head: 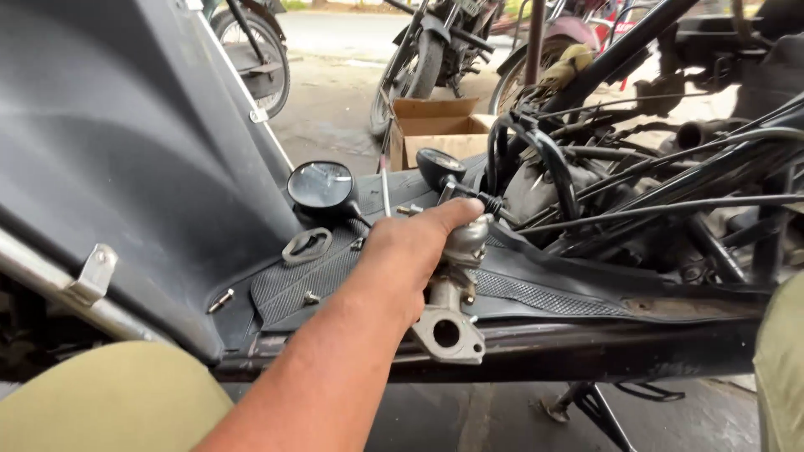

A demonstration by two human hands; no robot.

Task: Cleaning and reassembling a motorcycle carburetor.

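My left hand [408,255] reaches forward over a scooter's floorboard and is shut on a grey metal engine part [450,322]. The part ends below in a flat flange with a round hole. My thumb lies along its top, pointing right toward a black cable [494,203] joined to the part. The part rests against the black frame rail [586,343] at the floorboard's near edge. My right hand is out of sight.
A ribbed black rubber mat [293,285] carries loose screws [222,300], an oval metal bracket [306,245] and two round mirrors [322,188]. A dark body panel [126,151] rises at left. Tangled cables [670,192] fill the right. A cardboard box [435,125] and parked motorcycles [427,50] stand behind.
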